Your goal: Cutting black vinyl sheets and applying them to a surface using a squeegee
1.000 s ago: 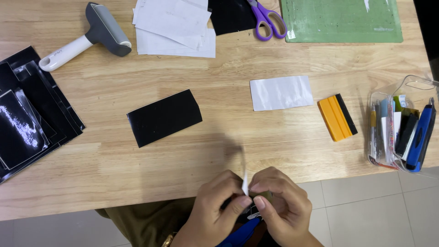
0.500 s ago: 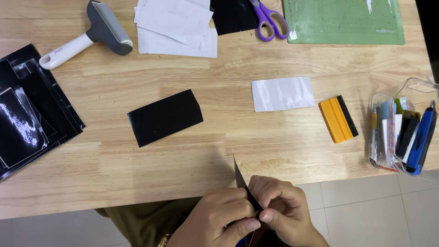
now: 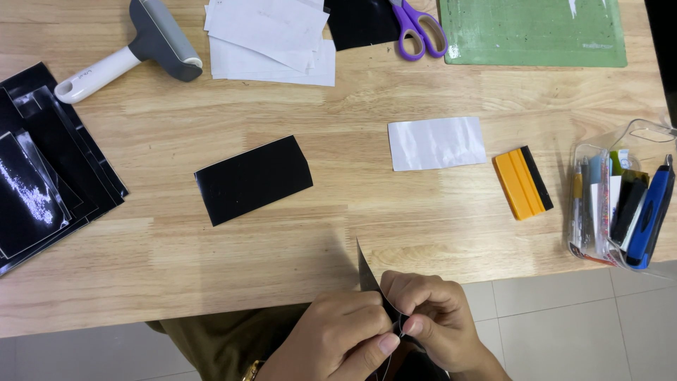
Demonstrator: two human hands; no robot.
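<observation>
Pinched between the fingertips of both the left hand (image 3: 337,337) and the right hand (image 3: 431,319), a thin black film sheet (image 3: 368,276) stands on edge just below the wooden table's (image 3: 338,99) near edge.

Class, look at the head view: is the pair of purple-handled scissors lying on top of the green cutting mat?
No: the scissors lie on the wooden table left of the green cutting mat, apart from its edge.

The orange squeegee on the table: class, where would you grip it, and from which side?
Grip the squeegee across its two long sides on the orange body, coming from above. It lies flat, slightly angled, with bare table on both long sides; the black strip along its right edge looks like the working edge, so probably leave that free.
</observation>
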